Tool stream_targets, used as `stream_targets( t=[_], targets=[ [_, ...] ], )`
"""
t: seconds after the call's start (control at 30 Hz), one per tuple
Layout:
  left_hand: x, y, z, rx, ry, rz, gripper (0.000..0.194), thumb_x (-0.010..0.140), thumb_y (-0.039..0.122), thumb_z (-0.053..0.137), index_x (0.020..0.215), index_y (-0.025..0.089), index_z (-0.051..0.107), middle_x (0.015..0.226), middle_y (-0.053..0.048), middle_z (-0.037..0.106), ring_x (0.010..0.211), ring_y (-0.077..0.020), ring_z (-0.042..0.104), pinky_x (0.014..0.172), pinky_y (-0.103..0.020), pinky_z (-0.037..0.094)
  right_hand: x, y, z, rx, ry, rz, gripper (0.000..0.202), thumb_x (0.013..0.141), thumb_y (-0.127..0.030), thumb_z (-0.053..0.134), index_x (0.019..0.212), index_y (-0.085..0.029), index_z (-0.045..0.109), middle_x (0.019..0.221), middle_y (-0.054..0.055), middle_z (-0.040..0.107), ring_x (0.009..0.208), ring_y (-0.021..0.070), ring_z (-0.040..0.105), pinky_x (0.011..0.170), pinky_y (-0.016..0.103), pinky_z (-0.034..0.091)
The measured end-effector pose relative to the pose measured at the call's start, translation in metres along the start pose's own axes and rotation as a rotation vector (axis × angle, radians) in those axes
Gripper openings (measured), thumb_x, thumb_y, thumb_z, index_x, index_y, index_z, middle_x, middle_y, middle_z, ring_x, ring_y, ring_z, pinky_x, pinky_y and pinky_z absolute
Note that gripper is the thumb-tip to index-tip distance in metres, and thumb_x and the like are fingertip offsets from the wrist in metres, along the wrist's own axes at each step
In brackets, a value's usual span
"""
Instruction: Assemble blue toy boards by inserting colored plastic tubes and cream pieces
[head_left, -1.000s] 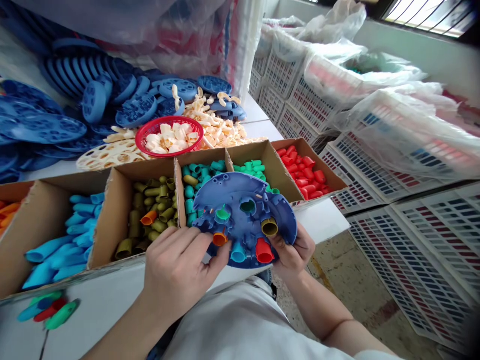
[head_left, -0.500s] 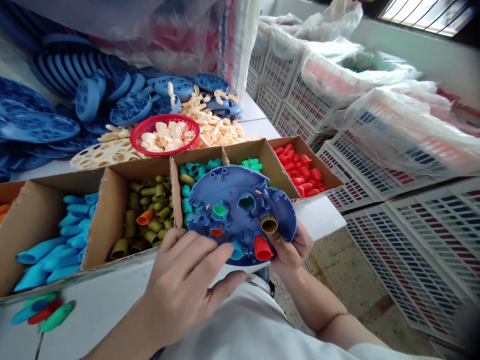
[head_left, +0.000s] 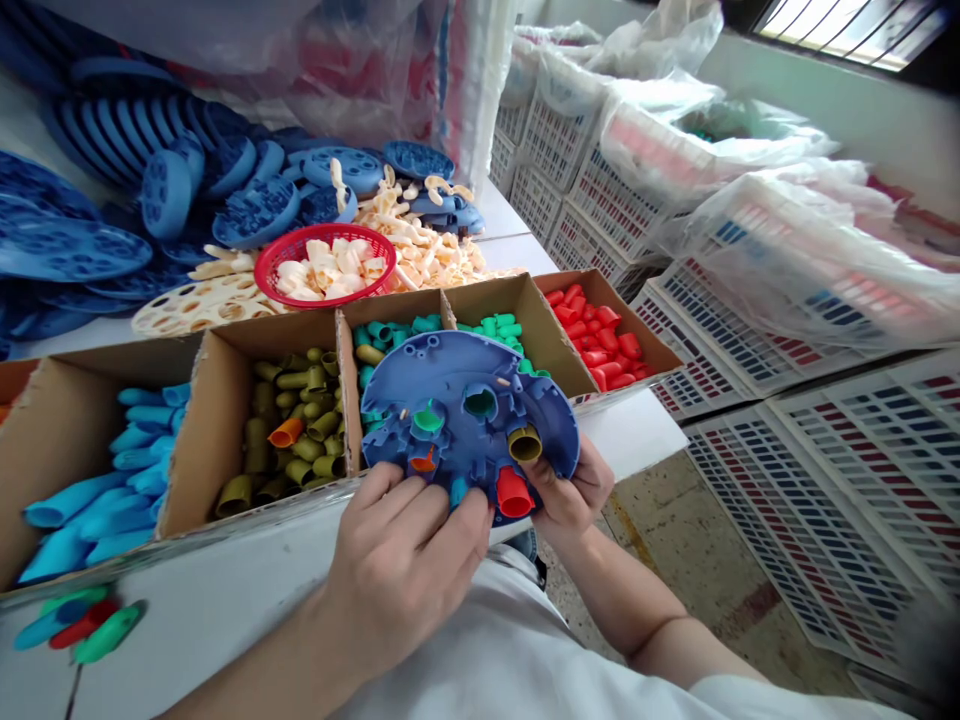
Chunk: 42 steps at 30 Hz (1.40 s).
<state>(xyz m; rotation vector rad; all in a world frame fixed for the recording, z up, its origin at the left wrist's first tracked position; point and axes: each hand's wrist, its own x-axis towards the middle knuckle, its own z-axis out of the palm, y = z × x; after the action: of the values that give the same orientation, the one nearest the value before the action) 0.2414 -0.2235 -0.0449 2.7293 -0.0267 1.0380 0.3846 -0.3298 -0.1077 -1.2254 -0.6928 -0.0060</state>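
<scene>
"What had changed?"
"The left hand (head_left: 416, 565) hung spread and apart from the light-blue tube (head_left: 458, 490) half a second earlier; now its fingers had come in on it, bent and close together."
"Pinching it?"
"I couldn't tell; the thumb was hidden. Its back faced up, at the blue shell's (head_left: 454, 437) seven o'clock."
"The right hand (head_left: 574, 490)?"
"At four o'clock, gripping the rim, thumb in front by the olive tube (head_left: 525, 445)."
"And the shell?"
"Just before the cardboard box (head_left: 199, 440); the red basket (head_left: 268, 272) lay beyond, at ten o'clock."
</scene>
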Motion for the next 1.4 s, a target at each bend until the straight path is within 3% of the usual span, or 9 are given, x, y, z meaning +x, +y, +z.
stream_targets(
  t=[0.23, 0.53, 0.67, 0.73, 0.9, 1.03, 1.17, 1.27, 1.4],
  targets=[
    [-0.008, -0.008, 0.001, -0.032, -0.048, 0.008, 0.017, 0.093, 0.005, 0.070, 0.110, 0.005, 0.065, 0.072, -0.004, 0.068, 0.065, -0.0176, 0.058, 0.068, -0.037, 0.042, 0.000, 0.009, -0.004, 0.008, 0.037, 0.000, 0.009, 0.087, -0.033, 0.079, 0.095, -0.027, 0.080, 0.073, -0.004, 0.069, 0.058, 0.0137, 0.059, 0.055, 0.024, 0.051],
    [-0.002, -0.012, -0.002, 0.117, -0.063, 0.012, 0.012, 0.095, 0.021, 0.073, 0.101, 0.013, 0.068, 0.074, -0.002, 0.069, 0.067, -0.0198, 0.059, 0.064, -0.039, 0.038, 0.002, 0.007, -0.004, -0.004, 0.023, -0.021, 0.018, 0.089, -0.041, 0.079, 0.092, -0.024, 0.079, 0.070, -0.002, 0.068, 0.054, 0.0146, 0.059, 0.051, 0.025, 0.051],
    [0.004, -0.030, -0.016, 0.205, 0.239, -0.108, 0.047, 0.087, 0.027, 0.081, 0.130, 0.013, 0.067, 0.106, -0.014, 0.072, 0.095, -0.0283, 0.068, 0.080, -0.041, 0.054, -0.008, 0.004, 0.000, 0.029, -0.039, -0.034, 0.016, 0.092, -0.039, 0.077, 0.102, -0.026, 0.079, 0.068, -0.004, 0.067, 0.052, 0.0124, 0.057, 0.050, 0.022, 0.050],
    [0.008, -0.043, -0.019, 0.197, 0.288, -0.195, 0.060, 0.091, 0.026, 0.074, 0.148, 0.018, 0.057, 0.120, -0.013, 0.074, 0.103, -0.0292, 0.072, 0.084, -0.040, 0.059, -0.013, 0.002, 0.004, 0.048, -0.079, -0.043, 0.017, 0.094, -0.040, 0.075, 0.105, -0.027, 0.079, 0.072, -0.003, 0.070, 0.055, 0.0131, 0.060, 0.053, 0.023, 0.052],
    [0.014, -0.061, -0.024, 0.119, 0.130, -0.449, 0.034, 0.101, 0.026, 0.060, 0.132, 0.035, 0.072, 0.098, 0.007, 0.083, 0.062, -0.0145, 0.073, 0.057, -0.025, 0.057, -0.016, 0.001, 0.010, 0.086, -0.147, -0.012, 0.021, 0.094, -0.038, 0.077, 0.113, -0.030, 0.078, 0.081, -0.002, 0.074, 0.063, 0.0148, 0.066, 0.061, 0.024, 0.057],
    [0.016, -0.061, -0.027, 0.106, 0.060, -0.545, 0.030, 0.099, 0.029, 0.063, 0.124, 0.031, 0.078, 0.087, 0.006, 0.083, 0.058, -0.0165, 0.073, 0.045, -0.024, 0.051, -0.017, 0.001, 0.008, 0.164, -0.150, 0.025, 0.049, 0.090, -0.041, 0.081, 0.137, -0.036, 0.067, 0.099, 0.000, 0.079, 0.074, 0.0179, 0.074, 0.066, 0.027, 0.062],
    [0.013, -0.058, -0.027, 0.064, 0.076, -0.592, 0.029, 0.100, 0.026, 0.061, 0.121, 0.029, 0.079, 0.083, 0.004, 0.083, 0.057, -0.0176, 0.073, 0.042, -0.025, 0.049, -0.016, 0.001, 0.002, 0.209, -0.159, 0.050, 0.049, 0.092, -0.041, 0.078, 0.139, -0.034, 0.066, 0.107, 0.003, 0.080, 0.079, 0.0204, 0.076, 0.069, 0.030, 0.063],
    [0.009, -0.056, -0.030, 0.084, 0.042, -0.550, 0.029, 0.100, 0.024, 0.062, 0.125, 0.027, 0.077, 0.086, 0.003, 0.082, 0.062, -0.0176, 0.073, 0.051, -0.026, 0.054, -0.010, 0.003, -0.002, 0.172, -0.207, 0.052, 0.047, 0.093, -0.039, 0.076, 0.138, -0.035, 0.066, 0.096, 0.001, 0.080, 0.067, 0.0171, 0.071, 0.065, 0.028, 0.059],
    [0.013, -0.036, -0.036, 0.205, 0.124, -0.280, 0.035, 0.093, 0.022, 0.074, 0.126, 0.011, 0.070, 0.111, -0.013, 0.073, 0.096, -0.0273, 0.071, 0.087, -0.040, 0.058, 0.000, 0.005, -0.005, 0.157, -0.237, 0.041, 0.044, 0.093, -0.034, 0.075, 0.137, -0.036, 0.068, 0.086, -0.003, 0.078, 0.062, 0.0157, 0.066, 0.062, 0.028, 0.057]
  ],
)
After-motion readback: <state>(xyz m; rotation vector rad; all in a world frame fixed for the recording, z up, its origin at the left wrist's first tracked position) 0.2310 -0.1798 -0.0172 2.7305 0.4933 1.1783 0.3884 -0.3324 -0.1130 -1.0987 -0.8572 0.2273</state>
